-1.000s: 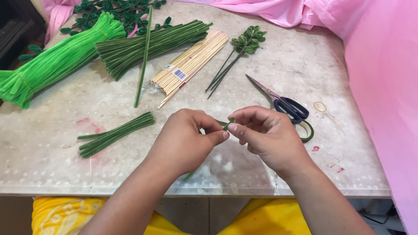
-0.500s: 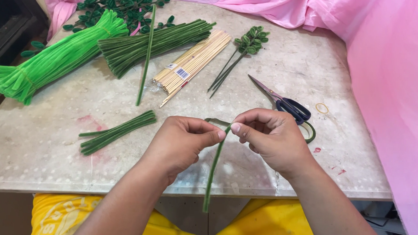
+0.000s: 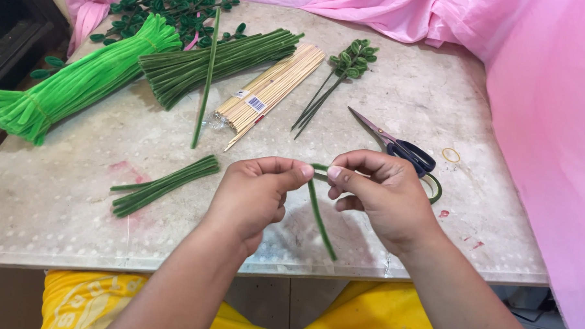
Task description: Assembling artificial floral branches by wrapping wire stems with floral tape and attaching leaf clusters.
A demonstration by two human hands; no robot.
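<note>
— Up close, what are the hands doing at the table?

— Both are pinching one dark green pipe cleaner (image 3: 318, 214) over the near edge of the pale table (image 3: 437, 111). The left hand (image 3: 256, 195) is gripping its upper end between thumb and forefinger, and the right hand (image 3: 382, 197) is pinching the same bent top just beside it, fingertips almost meeting. The stem is hanging down between the two hands, toward the near edge.

— And what is lying around them?

— Left of the hands, a small bunch of dark green stems (image 3: 162, 184) is resting on the table. Farther back, a bright green bundle (image 3: 81, 82) is lying at far left, a dark green bundle (image 3: 218, 61) beside it, with a single stem (image 3: 207, 77) crossing that one. A pack of wooden sticks (image 3: 269, 89) is sitting in the middle, leafed stems (image 3: 337, 82) to its right. Scissors (image 3: 397, 145) are lying just beyond the right hand, a rubber band (image 3: 451, 154) near them. Pink cloth (image 3: 540, 115) is draping the right side.
</note>
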